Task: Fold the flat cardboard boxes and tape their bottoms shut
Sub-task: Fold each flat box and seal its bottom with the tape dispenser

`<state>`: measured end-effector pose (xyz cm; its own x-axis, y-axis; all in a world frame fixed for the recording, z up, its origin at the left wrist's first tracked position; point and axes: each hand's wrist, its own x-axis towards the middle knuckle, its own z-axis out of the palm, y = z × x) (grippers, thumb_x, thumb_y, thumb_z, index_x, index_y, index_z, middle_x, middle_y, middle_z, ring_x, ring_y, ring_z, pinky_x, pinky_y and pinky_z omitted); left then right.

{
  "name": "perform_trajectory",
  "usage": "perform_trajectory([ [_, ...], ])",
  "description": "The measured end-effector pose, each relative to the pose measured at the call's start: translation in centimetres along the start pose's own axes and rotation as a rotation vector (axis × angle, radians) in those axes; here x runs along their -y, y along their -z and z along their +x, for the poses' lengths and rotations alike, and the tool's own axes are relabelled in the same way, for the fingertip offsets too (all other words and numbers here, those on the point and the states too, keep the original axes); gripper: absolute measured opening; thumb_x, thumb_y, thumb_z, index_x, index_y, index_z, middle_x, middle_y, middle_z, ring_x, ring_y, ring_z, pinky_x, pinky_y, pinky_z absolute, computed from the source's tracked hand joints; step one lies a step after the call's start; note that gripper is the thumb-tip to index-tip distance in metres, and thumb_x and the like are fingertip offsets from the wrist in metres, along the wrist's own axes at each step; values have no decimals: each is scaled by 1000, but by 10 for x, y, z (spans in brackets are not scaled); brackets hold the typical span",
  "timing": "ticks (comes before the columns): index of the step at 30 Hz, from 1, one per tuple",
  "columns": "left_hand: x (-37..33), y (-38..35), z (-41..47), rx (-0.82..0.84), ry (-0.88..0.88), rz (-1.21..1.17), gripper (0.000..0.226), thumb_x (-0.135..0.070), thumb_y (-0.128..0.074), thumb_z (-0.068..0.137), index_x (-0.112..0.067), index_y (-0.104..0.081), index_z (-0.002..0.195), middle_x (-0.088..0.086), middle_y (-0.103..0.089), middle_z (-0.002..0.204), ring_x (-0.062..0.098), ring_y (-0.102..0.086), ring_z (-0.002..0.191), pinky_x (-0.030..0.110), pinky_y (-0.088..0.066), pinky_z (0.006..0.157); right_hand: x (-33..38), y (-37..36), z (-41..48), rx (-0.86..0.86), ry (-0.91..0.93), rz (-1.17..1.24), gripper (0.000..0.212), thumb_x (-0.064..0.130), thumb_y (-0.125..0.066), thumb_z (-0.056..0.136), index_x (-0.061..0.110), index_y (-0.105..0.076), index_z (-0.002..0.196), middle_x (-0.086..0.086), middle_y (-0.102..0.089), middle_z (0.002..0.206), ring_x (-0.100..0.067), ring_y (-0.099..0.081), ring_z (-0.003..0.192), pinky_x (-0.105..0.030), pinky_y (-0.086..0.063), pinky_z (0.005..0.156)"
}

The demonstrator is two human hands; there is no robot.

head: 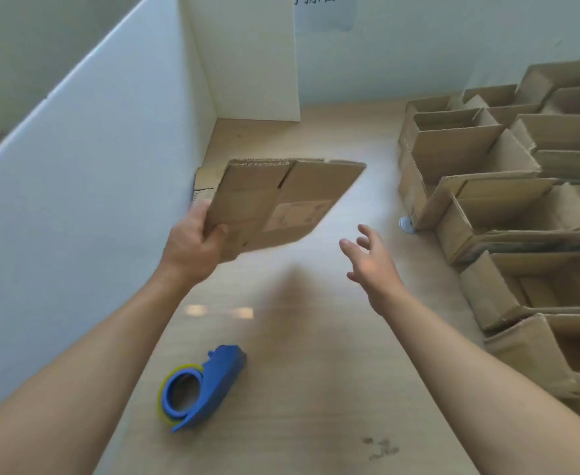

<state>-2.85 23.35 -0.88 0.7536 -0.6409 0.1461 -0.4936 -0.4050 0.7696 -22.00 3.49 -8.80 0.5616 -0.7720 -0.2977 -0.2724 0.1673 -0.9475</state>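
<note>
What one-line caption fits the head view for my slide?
Left hand holds a flat cardboard box over the table, right hand open beside it, tape dispenser lying untouched.

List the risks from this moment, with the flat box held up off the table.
The left hand grips the flat box by one corner only, while the right hand is open and apart from it: the box may slip or twist. The tape dispenser lies beside the left forearm and could get knocked.

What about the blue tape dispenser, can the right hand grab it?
Probably yes: the right hand is open and empty, and the blue tape dispenser lies uncovered, with nothing between them.
</note>
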Motion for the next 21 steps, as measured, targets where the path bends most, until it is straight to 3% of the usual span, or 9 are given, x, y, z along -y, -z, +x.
perform_trajectory([
  [1,-8,-6,-18,43,17,-61,23,-12,-54,96,-31,-57,107,-14,-65,93,6,-62,85,15,-45,73,-2,14,-10,-13,-4,38,66,40,-62,94,36,-28,152,3,-35,151,-19,-42,136,-51,-42,109],
  [3,-19,-19,-51,135,56,-202,23,-14,-56,93,-31,-60,108,-12,-70,93,4,-65,89,23,-52,81,-4,42,-33,5,-6,134,71,39,-64,93,45,-22,150,9,-29,157,-17,-36,140,-48,-43,105],
  [5,-26,-34,-83,202,93,-295,27,-20,-56,87,-28,-61,112,-5,-72,99,12,-66,96,34,-53,86,-8,66,-57,66,16,215,66,39,-66,89,56,-26,137,21,-40,148,-11,-42,134,-45,-43,97],
  [9,-38,-65,-139,142,137,-418,28,-18,-58,86,-29,-58,112,-7,-70,105,4,-64,96,29,-51,86,-27,110,-102,11,74,301,69,36,-72,83,44,-33,139,16,-52,133,-12,-51,126,-45,-44,98],
  [11,-38,-82,-162,127,138,-400,28,-14,-61,87,-31,-54,108,-7,-66,105,-3,-61,94,29,-48,84,-38,126,-125,18,120,264,79,42,-76,74,42,-34,141,14,-54,130,-11,-56,121,-34,-49,90],
  [13,-31,-98,-180,145,140,-253,33,-14,-65,90,-37,-51,108,-9,-62,112,-7,-56,101,34,-45,89,-53,140,-145,20,165,226,75,39,-80,75,45,-38,138,10,-57,127,-12,-62,115,-26,-51,84],
  [15,-31,-110,-198,200,164,-167,48,-18,-66,92,-44,-46,127,-15,-56,127,-3,-50,117,38,-42,100,-67,152,-161,30,188,191,63,24,-79,84,52,-44,129,10,-59,123,-13,-65,112,-24,-53,82],
  [18,-41,-123,-221,232,213,-189,79,-20,-65,94,-39,-18,154,-15,-40,146,6,-41,133,28,-38,102,-85,160,-177,68,222,27,59,21,-73,90,65,-49,121,16,-58,126,-9,-61,117,-30,-52,94],
  [21,-56,-130,-238,224,198,-351,74,-9,-62,94,-42,-27,152,-16,-47,146,8,-51,130,35,-45,104,-91,170,-189,9,282,-136,59,27,-75,88,73,-47,112,32,-51,128,5,-50,122,-30,-45,101],
])
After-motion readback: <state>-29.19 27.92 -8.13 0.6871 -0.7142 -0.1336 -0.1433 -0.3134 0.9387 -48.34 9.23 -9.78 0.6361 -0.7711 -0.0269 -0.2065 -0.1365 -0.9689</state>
